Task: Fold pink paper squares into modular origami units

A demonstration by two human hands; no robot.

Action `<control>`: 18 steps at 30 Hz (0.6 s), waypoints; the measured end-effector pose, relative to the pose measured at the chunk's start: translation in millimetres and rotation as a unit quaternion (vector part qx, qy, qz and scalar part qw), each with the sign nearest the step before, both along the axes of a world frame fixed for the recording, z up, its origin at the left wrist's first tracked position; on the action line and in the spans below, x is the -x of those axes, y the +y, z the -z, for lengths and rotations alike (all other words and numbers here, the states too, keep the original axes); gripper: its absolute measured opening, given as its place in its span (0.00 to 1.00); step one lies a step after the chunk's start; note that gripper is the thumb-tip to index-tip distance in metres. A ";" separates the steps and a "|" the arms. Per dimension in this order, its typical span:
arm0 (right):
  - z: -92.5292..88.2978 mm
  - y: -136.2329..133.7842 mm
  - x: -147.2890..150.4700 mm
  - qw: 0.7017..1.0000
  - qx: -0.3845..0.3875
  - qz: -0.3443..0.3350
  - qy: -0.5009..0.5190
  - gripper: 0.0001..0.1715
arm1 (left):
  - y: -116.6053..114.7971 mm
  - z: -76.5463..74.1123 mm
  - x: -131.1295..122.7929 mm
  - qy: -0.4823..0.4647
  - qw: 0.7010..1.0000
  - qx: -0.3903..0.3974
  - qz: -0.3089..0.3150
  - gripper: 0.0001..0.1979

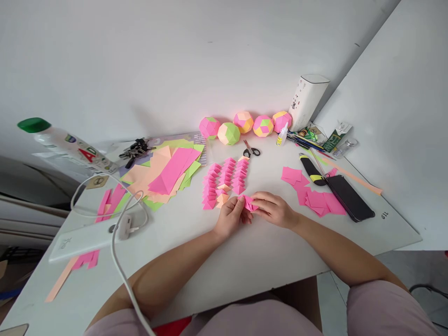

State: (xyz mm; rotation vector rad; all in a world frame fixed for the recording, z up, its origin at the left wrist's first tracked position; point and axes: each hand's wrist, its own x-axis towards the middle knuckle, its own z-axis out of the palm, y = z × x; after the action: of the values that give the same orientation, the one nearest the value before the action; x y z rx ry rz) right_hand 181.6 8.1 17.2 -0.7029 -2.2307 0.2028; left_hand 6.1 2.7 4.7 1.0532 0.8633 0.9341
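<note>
A folded piece of pink paper (pixel 248 203) is held between both hands over the middle of the table. My left hand (pixel 230 217) pinches its left side with the thumb on top. My right hand (pixel 275 209) has its fingers closed on the right side. Just beyond the hands stand rows of folded pink paper units (pixel 227 175), with a few peach ones (pixel 221 200) among them. Square pink paper sheets (pixel 317 201) lie loosely to the right of my right hand.
Finished-looking paper balls (pixel 229 133) line the wall, with scissors (pixel 250 149) and a glue bottle (pixel 282 135) before them. Coloured sheets (pixel 171 172), a power strip (pixel 84 239) with its white cable and a spray can (pixel 70 147) are left. A black pouch (pixel 350 198) and cutter (pixel 311 169) lie right.
</note>
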 end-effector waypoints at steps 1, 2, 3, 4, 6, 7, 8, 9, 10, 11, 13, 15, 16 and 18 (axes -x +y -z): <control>-0.2 0.0 0.2 1.000 0.004 -0.003 -0.001 0.07 | -0.1 0.1 0.1 0.001 1.000 0.002 -0.002 0.19; -0.3 0.1 0.3 1.000 0.007 -0.006 0.002 0.07 | -0.3 0.2 0.1 0.002 1.000 0.005 -0.003 0.19; -0.2 0.2 0.5 1.000 0.010 -0.010 0.006 0.08 | -0.4 0.1 0.1 0.003 1.000 0.008 -0.003 0.19; 0.2 0.5 0.5 1.000 0.013 -0.012 0.012 0.09 | -0.5 0.1 0.1 0.005 1.000 0.012 -0.004 0.19; 1.4 1.3 0.4 0.999 0.020 -0.016 0.024 0.10 | -0.6 -0.3 0.0 0.009 1.000 0.019 -0.007 0.20; 2.1 1.7 0.3 0.999 0.023 -0.017 0.030 0.11 | -0.5 -0.5 0.0 0.013 1.000 0.022 -0.009 0.21; 2.7 2.0 0.2 0.999 0.025 -0.018 0.034 0.11 | -0.5 -0.6 -0.1 0.017 1.000 0.024 -0.011 0.21; 3.2 2.3 0.1 0.999 0.027 -0.020 0.038 0.11 | -0.4 -0.7 -0.1 0.021 0.999 0.024 -0.012 0.21; 3.5 2.4 0.0 0.998 0.029 -0.022 0.042 0.11 | -0.3 -0.5 0.0 0.024 0.999 0.023 -0.014 0.21; 3.6 2.4 0.0 0.998 0.032 -0.024 0.045 0.11 | -0.2 -0.3 0.1 0.025 0.999 0.022 -0.015 0.21; 3.7 1.9 0.2 0.998 0.041 -0.025 0.049 0.11 | -0.2 0.6 0.3 0.026 0.999 0.018 -0.015 0.21; 3.8 1.1 0.7 0.997 0.052 -0.020 0.054 0.11 | -0.5 1.5 0.5 0.024 1.000 0.013 -0.015 0.21; 3.9 0.7 0.9 0.997 0.056 -0.016 0.056 0.11 | -0.7 1.7 0.5 0.025 1.000 0.010 -0.015 0.20; 4.1 0.1 1.2 0.996 0.061 -0.009 0.059 0.11 | -1.2 1.5 0.3 0.030 0.999 0.003 -0.018 0.20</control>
State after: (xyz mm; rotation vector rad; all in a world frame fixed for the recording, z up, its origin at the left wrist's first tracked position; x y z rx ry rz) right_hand 180.4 8.2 13.1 -0.7179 -2.1251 0.3827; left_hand 5.8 1.5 3.2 1.0683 0.9373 0.9336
